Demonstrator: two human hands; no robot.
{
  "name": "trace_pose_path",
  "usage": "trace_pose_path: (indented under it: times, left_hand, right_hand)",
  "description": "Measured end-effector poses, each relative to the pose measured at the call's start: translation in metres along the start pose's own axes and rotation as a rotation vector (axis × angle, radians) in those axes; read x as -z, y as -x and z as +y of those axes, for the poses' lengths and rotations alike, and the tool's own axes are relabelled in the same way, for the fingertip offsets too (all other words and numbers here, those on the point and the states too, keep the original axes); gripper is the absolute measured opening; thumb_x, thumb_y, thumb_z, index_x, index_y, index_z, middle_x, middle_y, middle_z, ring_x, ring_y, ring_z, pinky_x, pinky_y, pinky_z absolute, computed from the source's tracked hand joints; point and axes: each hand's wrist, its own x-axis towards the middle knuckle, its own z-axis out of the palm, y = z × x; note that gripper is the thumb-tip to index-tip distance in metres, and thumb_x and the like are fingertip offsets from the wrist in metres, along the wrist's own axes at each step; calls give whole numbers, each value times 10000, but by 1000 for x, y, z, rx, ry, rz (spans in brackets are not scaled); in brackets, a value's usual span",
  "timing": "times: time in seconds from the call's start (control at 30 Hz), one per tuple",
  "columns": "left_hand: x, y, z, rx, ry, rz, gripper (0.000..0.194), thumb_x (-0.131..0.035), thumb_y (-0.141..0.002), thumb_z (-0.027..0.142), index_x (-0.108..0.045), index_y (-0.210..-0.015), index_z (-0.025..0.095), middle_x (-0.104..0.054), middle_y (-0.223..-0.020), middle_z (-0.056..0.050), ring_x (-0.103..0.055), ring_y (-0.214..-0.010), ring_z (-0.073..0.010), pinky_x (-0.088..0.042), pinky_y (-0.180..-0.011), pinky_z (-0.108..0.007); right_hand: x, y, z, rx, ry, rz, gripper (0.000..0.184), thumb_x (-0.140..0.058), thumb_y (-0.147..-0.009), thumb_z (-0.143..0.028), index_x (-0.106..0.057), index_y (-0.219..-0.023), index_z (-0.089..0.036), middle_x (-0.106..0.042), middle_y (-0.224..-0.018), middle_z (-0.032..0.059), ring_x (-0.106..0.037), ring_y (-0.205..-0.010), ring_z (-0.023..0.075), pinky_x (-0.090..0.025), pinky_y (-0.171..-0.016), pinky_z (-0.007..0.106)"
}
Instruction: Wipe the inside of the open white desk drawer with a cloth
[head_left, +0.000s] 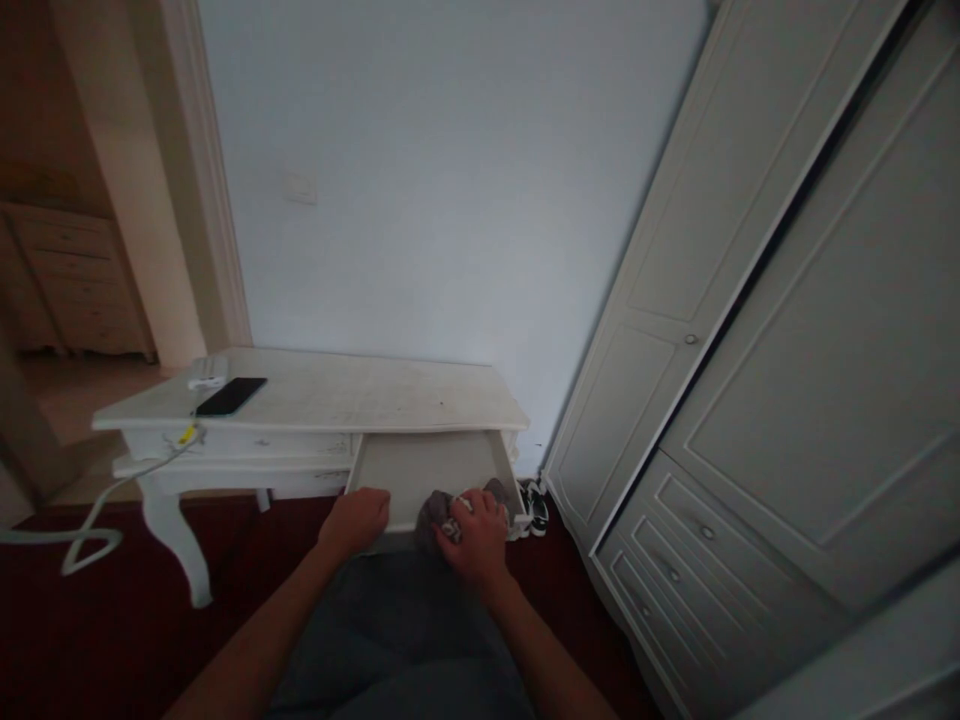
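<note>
A white drawer (431, 462) is pulled out of the white desk (360, 390) in front of me, and its pale bottom shows. My left hand (358, 520) is closed at the drawer's front left corner, gripping its edge; the fingertips are hidden. A crumpled grey cloth (429, 522) with a light patterned part lies bunched at the drawer's front right. My right hand (478, 528) is closed over this cloth, which sticks out on both sides of the fingers.
On the desk's left end lie a dark phone (232, 396) and a white box-like device (208, 370). A white cable (112, 537) hangs off that side. Black-and-white shoes (535, 508) stand on the floor beside the desk. A tall white wardrobe (637, 360) rises at the right.
</note>
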Motion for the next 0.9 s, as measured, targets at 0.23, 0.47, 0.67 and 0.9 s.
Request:
trace_pose_path:
  times: [0.23,0.47,0.67,0.9]
  left_hand:
    - [4,1,0,-17,67,-20,444,-348,-1044,365,-770,-1048,227,-801,-1094,-127,-746,-1053,-261,-511,-863,-342]
    - [-2,1,1,-10,58,13,435,-321,-1012,263,-744,-1006,162,-774,-1072,-206,-732,-1049,-331,-507,-898,-444]
    - [-8,-2,-4,-1,115,40,392,-357,-1003,266,-736,-944,182,-769,-1050,-194,-721,-1034,-320,-489,-920,-446]
    - [-14,-3,-6,59,314,118,283,-474,-947,279,-697,-787,208,-757,-930,-159,-705,-964,-313,-459,-938,-453]
  right_hand:
    - [-18,-4,-55,198,-37,-19,431,-776,-834,-541,-694,-1180,-296,-631,-1284,77,-510,-1184,348,-407,-977,498]
    - [-1,-1,-12,74,-16,36,294,-777,-863,-495,-712,-1065,-291,-665,-1213,51,-544,-1140,291,-386,-948,439]
    - [11,1,27,-62,53,90,201,-743,-905,-443,-726,-986,-260,-666,-1156,75,-550,-1098,276,-380,-917,399]
    - [0,2,-11,-58,55,105,320,-730,-870,-516,-712,-1059,-258,-658,-1207,103,-533,-1139,329,-383,-946,488]
